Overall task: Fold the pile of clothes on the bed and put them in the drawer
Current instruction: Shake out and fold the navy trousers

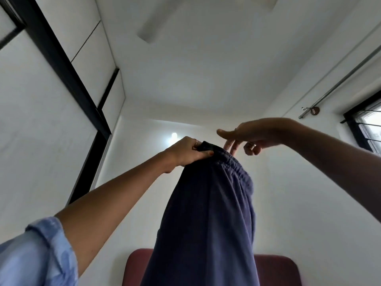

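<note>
The left hand [186, 150] grips the waistband of the blue pants [208, 219], held up mid-frame. The right hand [250, 135] is loose beside it, holding nothing. The pant legs are cut off below.

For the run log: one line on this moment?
step: holding up pants | left hand: grips waistband | right hand: open, beside waistband | fold: not begun

Soft matt cloth, shiny metal rod
The navy trousers [208, 213] look like soft, matt jersey, gathered at the waistband; the curtain rod [338, 79] is glossy metal.
</note>
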Demonstrator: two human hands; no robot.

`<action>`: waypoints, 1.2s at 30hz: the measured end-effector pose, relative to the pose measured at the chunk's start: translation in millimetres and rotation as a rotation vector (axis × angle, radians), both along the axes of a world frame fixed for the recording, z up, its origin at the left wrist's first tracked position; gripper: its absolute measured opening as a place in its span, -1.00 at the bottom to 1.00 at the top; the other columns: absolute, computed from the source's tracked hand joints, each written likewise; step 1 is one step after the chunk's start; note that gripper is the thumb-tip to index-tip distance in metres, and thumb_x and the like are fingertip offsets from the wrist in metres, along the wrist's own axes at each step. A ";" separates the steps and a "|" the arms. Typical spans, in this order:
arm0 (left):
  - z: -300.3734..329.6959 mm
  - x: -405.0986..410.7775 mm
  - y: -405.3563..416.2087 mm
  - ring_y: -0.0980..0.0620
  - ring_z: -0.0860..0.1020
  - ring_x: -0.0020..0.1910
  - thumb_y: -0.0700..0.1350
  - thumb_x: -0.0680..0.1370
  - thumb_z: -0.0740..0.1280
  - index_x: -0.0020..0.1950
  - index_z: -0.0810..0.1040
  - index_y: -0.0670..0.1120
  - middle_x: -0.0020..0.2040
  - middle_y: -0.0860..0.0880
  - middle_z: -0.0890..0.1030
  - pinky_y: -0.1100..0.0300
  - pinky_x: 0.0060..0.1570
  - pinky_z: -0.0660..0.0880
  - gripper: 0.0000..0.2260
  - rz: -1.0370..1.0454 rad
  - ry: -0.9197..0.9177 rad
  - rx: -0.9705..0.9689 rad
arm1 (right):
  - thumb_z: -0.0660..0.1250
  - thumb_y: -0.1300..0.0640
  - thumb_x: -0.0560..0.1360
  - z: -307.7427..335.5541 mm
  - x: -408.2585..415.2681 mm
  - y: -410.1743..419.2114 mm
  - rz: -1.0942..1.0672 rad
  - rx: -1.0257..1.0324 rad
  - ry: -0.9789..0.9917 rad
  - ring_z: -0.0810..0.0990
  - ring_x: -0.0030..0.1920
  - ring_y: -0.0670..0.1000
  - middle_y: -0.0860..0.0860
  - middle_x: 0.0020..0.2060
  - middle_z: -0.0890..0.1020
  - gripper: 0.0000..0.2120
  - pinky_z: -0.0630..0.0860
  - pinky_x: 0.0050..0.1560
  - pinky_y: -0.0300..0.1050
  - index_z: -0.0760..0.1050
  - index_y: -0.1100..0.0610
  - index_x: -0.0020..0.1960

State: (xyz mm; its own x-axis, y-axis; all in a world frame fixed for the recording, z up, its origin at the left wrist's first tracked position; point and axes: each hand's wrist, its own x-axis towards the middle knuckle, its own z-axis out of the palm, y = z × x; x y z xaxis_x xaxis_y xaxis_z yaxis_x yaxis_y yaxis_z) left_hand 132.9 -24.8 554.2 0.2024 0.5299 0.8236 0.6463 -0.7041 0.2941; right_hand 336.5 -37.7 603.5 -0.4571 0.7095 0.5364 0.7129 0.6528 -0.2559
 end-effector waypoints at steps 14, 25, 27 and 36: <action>14.7 10.9 -6.3 0.11 0.62 -0.10 0.03 0.52 0.40 0.01 0.66 -0.06 -0.07 0.02 0.69 0.18 -0.01 0.55 -0.81 -0.065 -0.172 0.290 | 0.37 0.23 0.45 1.0 -3.8 22.7 0.451 -0.275 0.274 0.49 -0.44 -0.17 -0.01 -0.26 0.53 -0.91 0.46 -0.43 -0.46 0.52 0.18 -0.04; -7.9 -4.7 -16.7 0.02 0.58 -0.02 -0.11 0.45 0.48 0.10 0.51 0.11 0.00 0.05 0.63 0.10 -0.13 0.53 -0.72 -0.171 -0.413 -0.081 | 0.35 0.30 0.44 -2.5 -41.3 33.0 0.179 0.553 0.286 0.66 -0.20 0.17 0.15 -0.24 0.60 -0.94 0.64 -0.14 0.01 0.49 0.19 -0.12; -20.8 -4.4 -17.2 0.02 0.58 -0.11 -0.14 0.45 0.47 0.19 0.51 0.02 -0.01 0.01 0.63 0.16 -0.25 0.49 -0.66 -0.127 -0.397 -0.153 | 0.33 0.30 0.46 -2.8 -43.2 36.3 0.187 0.595 0.310 0.64 -0.24 0.11 0.09 -0.28 0.59 -0.93 0.59 -0.21 -0.10 0.47 0.18 -0.09; -145.9 17.6 7.5 0.13 0.54 0.00 0.11 0.40 0.50 0.21 0.54 0.00 0.06 0.11 0.59 0.27 -0.17 0.43 -0.56 -0.002 -0.248 -0.519 | 0.37 0.26 0.41 -17.3 -27.7 51.0 0.135 0.620 0.347 0.66 -0.15 0.19 0.05 -0.29 0.58 -0.85 0.62 -0.05 0.12 0.44 0.06 -0.19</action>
State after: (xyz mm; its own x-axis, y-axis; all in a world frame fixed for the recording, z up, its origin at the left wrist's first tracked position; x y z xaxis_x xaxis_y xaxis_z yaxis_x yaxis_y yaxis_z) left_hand 150.6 -17.2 408.3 0.0378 0.8771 0.4789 0.5131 -0.4283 0.7439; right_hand 308.7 13.3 586.2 -0.2495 0.1769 0.9521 0.5607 0.8280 -0.0069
